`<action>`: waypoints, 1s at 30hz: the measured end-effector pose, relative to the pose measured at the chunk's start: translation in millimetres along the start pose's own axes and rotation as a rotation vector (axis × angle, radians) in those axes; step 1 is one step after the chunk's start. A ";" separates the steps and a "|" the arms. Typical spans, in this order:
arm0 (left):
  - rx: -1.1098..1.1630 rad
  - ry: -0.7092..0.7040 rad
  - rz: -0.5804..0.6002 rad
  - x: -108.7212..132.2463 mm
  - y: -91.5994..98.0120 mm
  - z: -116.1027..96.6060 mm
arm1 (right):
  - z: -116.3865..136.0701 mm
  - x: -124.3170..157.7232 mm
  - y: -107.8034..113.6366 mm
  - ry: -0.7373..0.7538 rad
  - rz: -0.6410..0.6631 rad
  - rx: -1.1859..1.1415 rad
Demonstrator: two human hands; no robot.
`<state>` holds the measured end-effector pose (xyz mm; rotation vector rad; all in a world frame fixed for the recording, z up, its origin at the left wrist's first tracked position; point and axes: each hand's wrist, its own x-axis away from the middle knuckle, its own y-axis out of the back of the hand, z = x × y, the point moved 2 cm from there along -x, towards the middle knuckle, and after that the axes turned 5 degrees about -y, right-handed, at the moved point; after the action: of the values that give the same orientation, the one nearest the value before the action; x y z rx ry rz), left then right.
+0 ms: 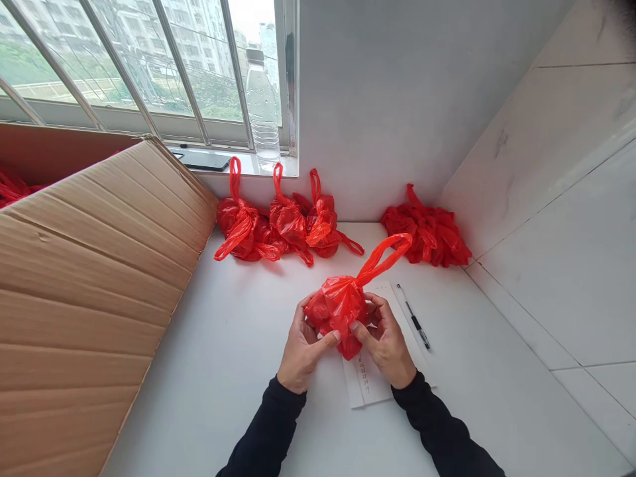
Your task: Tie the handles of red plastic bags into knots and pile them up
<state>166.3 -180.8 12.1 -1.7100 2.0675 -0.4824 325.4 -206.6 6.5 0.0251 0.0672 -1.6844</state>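
Note:
Between both hands is a red plastic bag point(342, 308), tied at the top, with one handle loop sticking up to the right. Its rounded contents bulge under the film, but I cannot make out what they are. My left hand point(307, 346) is closed around the bag's left side, thumb across the front. On the opposite side, my right hand point(385, 341) grips it with the thumb pressed on the front and fingers curled behind. Below the bag lies a white sheet of paper point(365, 387) with small writing, partly hidden. A black pen point(413, 317) lies to its right.
Several tied red bags point(291, 225) sit along the back wall, and a bunch of red bags point(426, 228) lies in the right corner. A large cardboard box point(94, 285) with red plastic inside fills the left. A water bottle point(262, 109) and a dark flat device point(203, 159) rest on the windowsill.

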 end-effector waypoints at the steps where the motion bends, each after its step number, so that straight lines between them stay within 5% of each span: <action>1: 0.007 -0.009 -0.003 -0.3 -0.5 -0.2 | -0.3 -0.3 0.4 0.000 -0.006 0.004; 9: 0.194 0.031 -0.120 -4.3 13.2 -4.5 | -5.3 -4.9 6.9 -0.050 -0.087 -0.028; 17: 0.204 0.042 -0.105 -6.3 14.5 -4.4 | -0.9 3.2 -1.5 -0.133 0.165 -0.016; 24: 0.174 0.055 -0.051 0.2 -1.7 -4.2 | -2.3 2.6 -3.1 -0.103 0.115 -0.031; 30: 0.255 0.064 -0.104 -4.8 11.6 -5.2 | -3.0 1.7 -0.3 -0.100 0.081 -0.047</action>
<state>154.6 -173.9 11.1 -1.6727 1.8724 -0.8067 324.9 -208.1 3.4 -0.0910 0.0304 -1.6004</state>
